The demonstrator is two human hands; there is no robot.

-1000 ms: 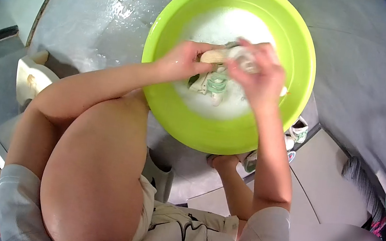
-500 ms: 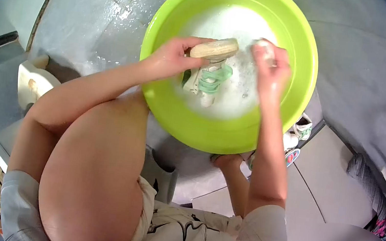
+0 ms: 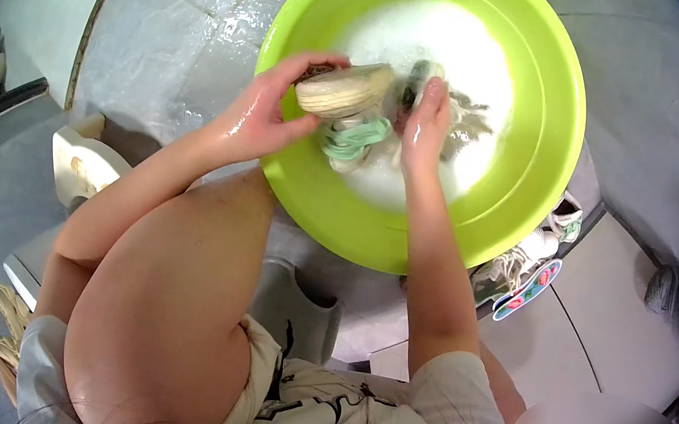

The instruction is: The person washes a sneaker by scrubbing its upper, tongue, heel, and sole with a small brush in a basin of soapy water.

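Note:
A large lime-green basin [image 3: 533,196] holds white, soapy water [image 3: 481,67]. My left hand [image 3: 262,114] grips the heel end of a shoe [image 3: 343,93], whose pale sole faces up and whose green laces hang below, over the water. On the right, my right hand [image 3: 425,133] is closed round a wet whitish and dark item [image 3: 420,80] that I cannot make out clearly. Beside that hand, something grey and white [image 3: 469,122] lies in the suds.
Several shoes [image 3: 535,244] stand right of the basin, with a colourful insole [image 3: 528,291] beside them. A white plastic piece [image 3: 86,163] is at the left. Below the basin is a grey stool [image 3: 292,301]. The tiled floor [image 3: 166,23] is wet.
Both hands have shifted left relative to the basin, the left one carrying the shoe. The right hand has come down closer to the shoe. More of the shoes beside the basin shows.

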